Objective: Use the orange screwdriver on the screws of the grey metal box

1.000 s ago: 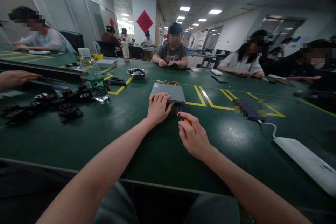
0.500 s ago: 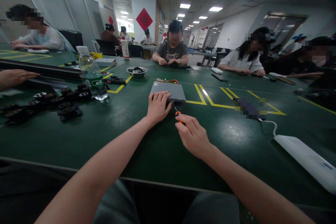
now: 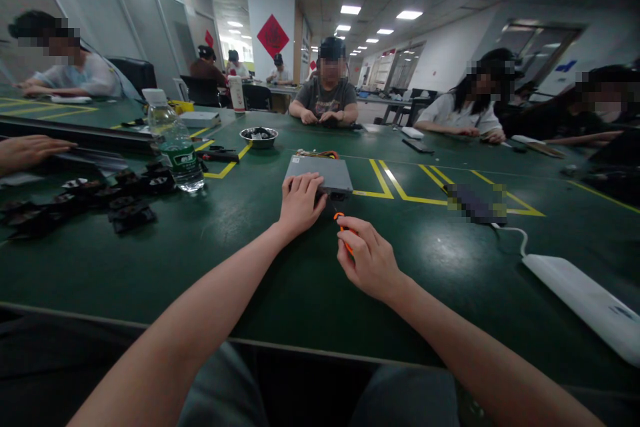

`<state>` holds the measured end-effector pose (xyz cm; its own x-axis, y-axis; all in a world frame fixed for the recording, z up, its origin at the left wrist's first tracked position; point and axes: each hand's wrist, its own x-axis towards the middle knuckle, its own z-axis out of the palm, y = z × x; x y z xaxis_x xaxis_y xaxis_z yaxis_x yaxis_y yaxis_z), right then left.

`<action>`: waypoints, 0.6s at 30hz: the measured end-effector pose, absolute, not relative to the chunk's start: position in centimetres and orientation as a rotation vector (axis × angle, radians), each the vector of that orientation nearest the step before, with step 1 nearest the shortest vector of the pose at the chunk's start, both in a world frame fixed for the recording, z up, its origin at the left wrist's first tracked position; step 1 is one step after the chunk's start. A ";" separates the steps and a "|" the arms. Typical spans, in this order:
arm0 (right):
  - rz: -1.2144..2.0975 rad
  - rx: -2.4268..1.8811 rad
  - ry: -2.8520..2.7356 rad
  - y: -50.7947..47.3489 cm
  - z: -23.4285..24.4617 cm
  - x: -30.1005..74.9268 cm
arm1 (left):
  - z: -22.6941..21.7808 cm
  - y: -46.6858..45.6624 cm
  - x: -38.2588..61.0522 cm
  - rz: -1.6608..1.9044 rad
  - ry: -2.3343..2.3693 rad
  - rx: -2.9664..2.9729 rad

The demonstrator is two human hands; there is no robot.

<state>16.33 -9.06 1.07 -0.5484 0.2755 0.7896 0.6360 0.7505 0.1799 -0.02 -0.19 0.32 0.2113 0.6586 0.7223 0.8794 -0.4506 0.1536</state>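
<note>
A grey computer power supply lies flat on the green table, its coloured wires bunched at the far edge. My left hand grips its near left corner, fingers over the top and thumb at the near side. In my right hand is a screwdriver with an orange and black handle, pinched between thumb and fingers. Its thin shaft points up and left at the power supply's near face, beside the socket. Whether the tip sits in a screw is too small to tell.
Left of me stand a water bottle and several black parts, near another person's hand. A metal bowl sits farther back. A phone is cabled to a white power bank on the right. Co-workers sit around.
The fingers of my right hand have shifted slightly around the screwdriver, showing more of its orange handle. My left hand and the power supply stay in place.
</note>
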 end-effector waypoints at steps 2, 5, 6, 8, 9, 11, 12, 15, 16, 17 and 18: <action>-0.609 -0.710 -2.142 -9.1 1.2 16.3 | 0.3 -0.2 0.0 -1.087 -1.445 -2.200; -0.644 -0.725 -2.171 -9.1 1.3 16.4 | 0.3 -0.2 0.0 -1.089 -1.440 -2.196; -0.644 -0.718 -2.184 -9.1 1.3 16.4 | 0.3 -0.2 0.0 -1.088 -1.438 -2.195; -0.631 -0.697 -2.199 -9.1 1.2 16.3 | 0.3 -0.2 0.0 -1.084 -1.435 -2.193; -0.617 -0.687 -2.203 -9.1 1.2 16.3 | 0.3 -0.2 0.0 -1.082 -1.432 -2.192; -0.591 -0.672 -2.209 -9.1 1.1 16.2 | 0.3 -0.2 0.0 -1.078 -1.427 -2.193; -0.582 -0.670 -2.209 -9.0 1.1 16.2 | 0.3 -0.2 -0.1 -1.077 -1.426 -2.193; -0.598 -0.703 -2.188 -9.0 1.2 16.3 | 0.3 -0.2 -0.1 -1.075 -1.428 -2.195; -0.622 -0.722 -2.172 -9.0 1.2 16.3 | 0.3 -0.2 -0.1 -1.076 -1.429 -2.195; -0.652 -0.742 -2.155 -9.0 1.2 16.4 | 0.3 -0.2 -0.1 -1.076 -1.429 -2.195; -0.682 -0.762 -2.138 -9.1 1.2 16.4 | 0.3 -0.3 -0.1 -1.076 -1.426 -2.195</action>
<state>16.41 -9.08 1.22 -0.5391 0.2970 0.7881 0.6985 0.6806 0.2213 -0.08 -0.26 0.33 0.2220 0.6463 0.7301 0.8793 -0.4562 0.1365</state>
